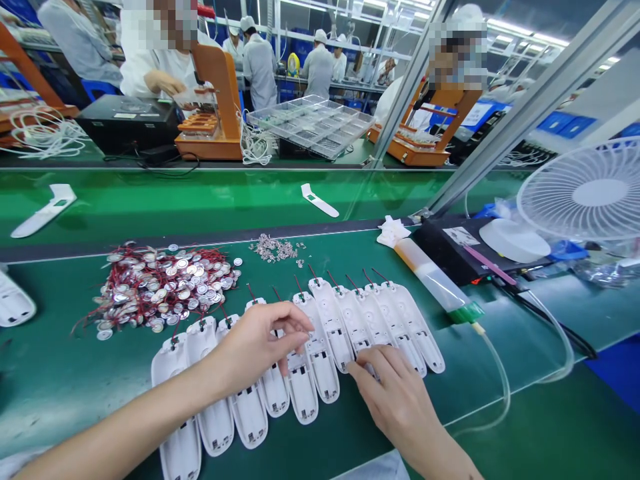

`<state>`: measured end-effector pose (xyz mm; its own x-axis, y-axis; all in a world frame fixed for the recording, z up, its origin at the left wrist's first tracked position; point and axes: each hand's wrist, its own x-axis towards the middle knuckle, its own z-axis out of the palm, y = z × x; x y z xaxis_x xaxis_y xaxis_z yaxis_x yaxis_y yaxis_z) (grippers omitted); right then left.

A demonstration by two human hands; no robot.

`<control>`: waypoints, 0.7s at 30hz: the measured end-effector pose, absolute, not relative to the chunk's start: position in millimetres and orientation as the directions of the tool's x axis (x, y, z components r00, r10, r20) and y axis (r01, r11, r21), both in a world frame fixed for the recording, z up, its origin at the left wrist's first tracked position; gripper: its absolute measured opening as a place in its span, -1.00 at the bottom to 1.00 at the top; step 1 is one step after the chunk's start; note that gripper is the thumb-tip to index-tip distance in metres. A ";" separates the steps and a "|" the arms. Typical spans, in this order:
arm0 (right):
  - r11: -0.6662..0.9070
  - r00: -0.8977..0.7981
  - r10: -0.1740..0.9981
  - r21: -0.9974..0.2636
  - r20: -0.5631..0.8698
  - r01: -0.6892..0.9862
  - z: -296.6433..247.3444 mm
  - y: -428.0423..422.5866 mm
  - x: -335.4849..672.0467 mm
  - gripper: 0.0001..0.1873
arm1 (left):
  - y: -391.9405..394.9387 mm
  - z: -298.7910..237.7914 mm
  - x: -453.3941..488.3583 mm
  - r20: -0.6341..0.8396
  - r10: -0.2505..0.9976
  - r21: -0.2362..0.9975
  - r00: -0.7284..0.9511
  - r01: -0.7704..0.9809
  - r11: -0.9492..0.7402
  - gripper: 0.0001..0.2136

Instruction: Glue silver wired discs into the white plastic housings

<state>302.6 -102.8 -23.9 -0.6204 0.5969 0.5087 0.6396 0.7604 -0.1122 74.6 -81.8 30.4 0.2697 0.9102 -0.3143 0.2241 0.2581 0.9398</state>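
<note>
Several white plastic housings (pixel 253 413) lie side by side in a fanned row, hollow side up, most with a red wire at the far end. My left hand (pixel 265 340) is over the middle of the row, with thumb and fingers curled close together. Whatever is between those fingertips is too small to make out. At the near end of a housing (pixel 333 337) right of centre, my right hand (pixel 395 383) has its fingers bent inward, the tips at the housing's edge. Its grip is partly hidden. Behind the row sit a pile of round metal discs with red wires (pixel 165 283) and small metal pieces (pixel 274 248).
A tube with a green cap (pixel 465 312) and hose lies to the right, beside a black box (pixel 445 240) and a white fan (pixel 595 190). Two white parts (pixel 320 200) rest on the green belt (pixel 225 193). Beyond it, people work near orange fixtures (pixel 220 100).
</note>
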 end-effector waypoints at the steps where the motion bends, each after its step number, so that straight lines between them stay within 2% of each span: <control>1: 0.760 -0.621 0.595 -0.106 0.510 0.641 -24.4 -103.1 302.8 -0.72 | -82.3 30.7 74.9 -0.320 0.907 0.937 0.275 0.231 0.261 -0.86; 3: 0.767 -0.633 0.580 -0.082 0.513 0.637 -25.1 -104.1 303.6 -0.72 | -83.0 31.6 75.7 -0.309 0.905 0.941 0.292 0.232 0.246 -0.87; 7: 0.794 -0.687 0.515 0.018 0.513 0.608 -24.9 -105.8 306.2 -0.67 | -84.6 30.9 79.4 -0.191 0.934 0.968 0.303 0.216 0.128 -0.88; 9: 0.790 -0.683 0.510 0.030 0.522 0.612 -22.6 -105.5 306.0 -0.66 | -86.7 28.0 82.5 -0.154 0.936 0.972 0.316 0.218 0.087 -0.86; 11: 0.773 -0.632 0.546 -0.039 0.550 0.633 -17.2 -105.0 302.7 -0.69 | -89.7 24.4 85.8 -0.101 0.939 0.972 0.329 0.236 0.022 -0.84; 13: 0.753 -0.543 0.601 -0.187 0.587 0.631 -8.2 -104.7 295.8 -0.75 | -92.8 21.5 88.7 0.003 0.939 0.945 0.345 0.305 -0.115 -0.84; 16: 0.742 -0.438 0.652 -0.402 0.618 0.537 7.8 -104.9 281.8 -0.83 | -97.0 21.0 91.4 0.174 0.907 0.846 0.382 0.414 -0.337 -0.86; 18: 0.748 -0.419 0.655 -0.464 0.628 0.475 15.7 -104.5 273.6 -0.84 | -100.6 22.6 92.7 0.248 0.883 0.801 0.399 0.429 -0.418 -0.87; 21: 0.753 -0.422 0.654 -0.493 0.628 0.435 19.7 -103.1 267.1 -0.83 | -108.1 24.4 95.3 0.314 0.858 0.776 0.407 0.410 -0.479 -0.88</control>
